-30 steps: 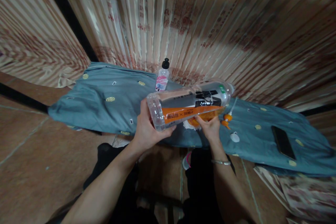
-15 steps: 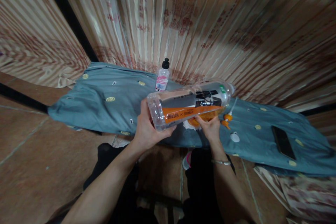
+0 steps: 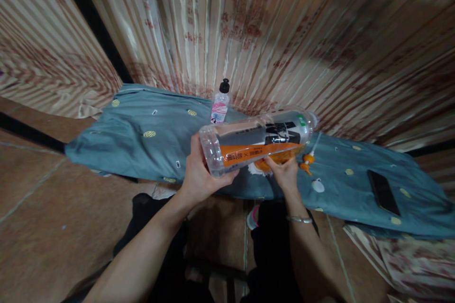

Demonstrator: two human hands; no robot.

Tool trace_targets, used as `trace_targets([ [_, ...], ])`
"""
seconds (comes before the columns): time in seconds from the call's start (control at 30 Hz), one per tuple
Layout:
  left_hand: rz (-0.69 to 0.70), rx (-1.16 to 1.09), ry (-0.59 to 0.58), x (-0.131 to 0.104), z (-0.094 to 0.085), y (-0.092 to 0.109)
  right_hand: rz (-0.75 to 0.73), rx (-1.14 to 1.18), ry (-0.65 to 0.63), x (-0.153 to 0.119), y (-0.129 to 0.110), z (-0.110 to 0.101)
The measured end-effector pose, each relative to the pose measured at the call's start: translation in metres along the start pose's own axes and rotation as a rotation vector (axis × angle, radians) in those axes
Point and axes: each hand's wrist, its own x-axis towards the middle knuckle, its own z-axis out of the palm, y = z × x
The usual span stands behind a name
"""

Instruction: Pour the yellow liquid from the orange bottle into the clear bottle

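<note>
The left hand has its fingers curved wide around the flat end of the big bottle, thumb on the near side, and that grip has not changed in the last second. The right hand has not moved either. It holds the orange thing, its thumb pressed on the near side; its other fingers are partly hidden, so I can't tell how far they go around. Both hands are just keeping still, so the work looks no further along. The big bottle is tipped on its side above the surface, with its neck to the right and a bit farther away. It hides part of the orange thing. Just right of the right hand lies an orange pump with a white tube. Nearer is a small white disc, and well to the right is a phone. On the far side, a small bottle with a black top stands in front of the curtain.
</note>
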Motion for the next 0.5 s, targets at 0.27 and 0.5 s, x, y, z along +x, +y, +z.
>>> trace_targets([
  [0.27,0.018,-0.001,0.014,0.0003,0.0009,-0.0005,-0.01,0.034,-0.006,-0.0007,-0.0016,0.0004],
  [0.5,0.022,0.005,0.011,0.0,-0.0001,-0.0011,-0.019,-0.007,0.002,0.0003,0.001,-0.0011],
])
